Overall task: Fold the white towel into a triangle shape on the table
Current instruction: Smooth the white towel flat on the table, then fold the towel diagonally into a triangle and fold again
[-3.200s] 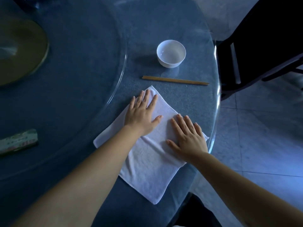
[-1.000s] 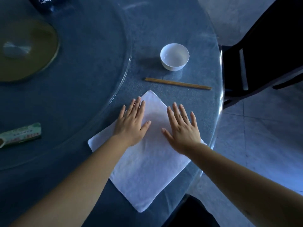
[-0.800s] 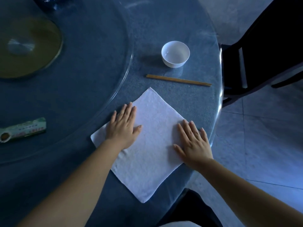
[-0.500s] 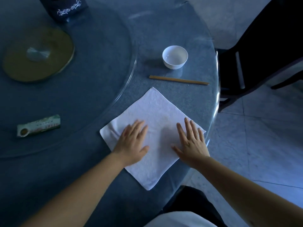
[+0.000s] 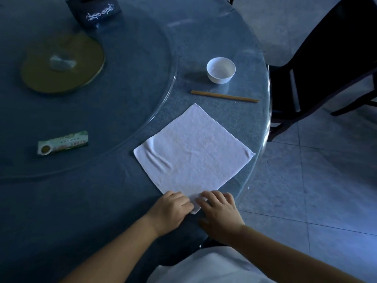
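The white towel (image 5: 193,152) lies flat as a square turned like a diamond on the round blue table (image 5: 114,201), close to its right edge. A few creases run near the towel's left corner. My left hand (image 5: 171,211) and my right hand (image 5: 219,211) meet at the towel's near corner, fingers curled over it from both sides. A small bit of white cloth shows between the two hands. The corner's tip is mostly hidden under my fingers.
A white bowl (image 5: 221,70) and a pair of chopsticks (image 5: 224,96) lie beyond the towel. A glass turntable (image 5: 161,111) carries a gold disc (image 5: 63,64), a dark box (image 5: 93,12) and a green packet (image 5: 63,142). A dark chair (image 5: 326,64) stands at the right.
Both hands slid back across the towel from its middle to its near corner and closed on it. The towel looks smoother, and the view shifted back.
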